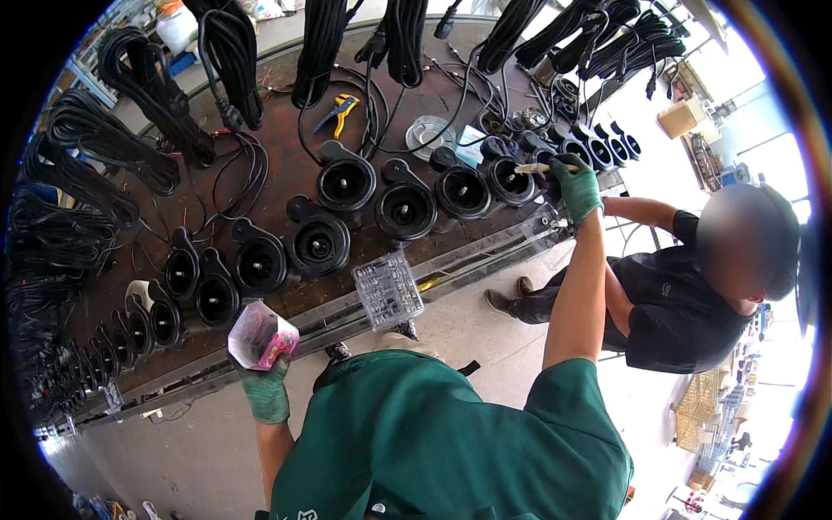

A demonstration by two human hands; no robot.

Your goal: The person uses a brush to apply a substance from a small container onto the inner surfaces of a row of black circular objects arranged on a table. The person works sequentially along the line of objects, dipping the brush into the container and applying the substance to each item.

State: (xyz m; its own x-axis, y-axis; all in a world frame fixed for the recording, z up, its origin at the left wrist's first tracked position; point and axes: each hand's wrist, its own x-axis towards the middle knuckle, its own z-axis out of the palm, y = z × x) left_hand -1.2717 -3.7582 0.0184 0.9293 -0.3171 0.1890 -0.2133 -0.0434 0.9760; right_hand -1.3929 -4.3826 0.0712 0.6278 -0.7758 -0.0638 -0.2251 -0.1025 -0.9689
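Note:
My right hand, in a green glove, is closed round a slim cream-coloured brush-like tool. The tool's tip points left, over a round black housing with a pale post in its middle. Whether the tip touches the housing I cannot tell. At the bench's front edge, my gloved left hand grips a cut-open plastic container with a pink label. What lies inside it is unclear. Near that container stands another black housing, one of several in a curving row along the bench.
A compartment box of small parts sits at the front edge. Yellow-handled pliers and a clear spool lie behind the row. Coiled black cables hang along the far side. Close on the right is a person in black.

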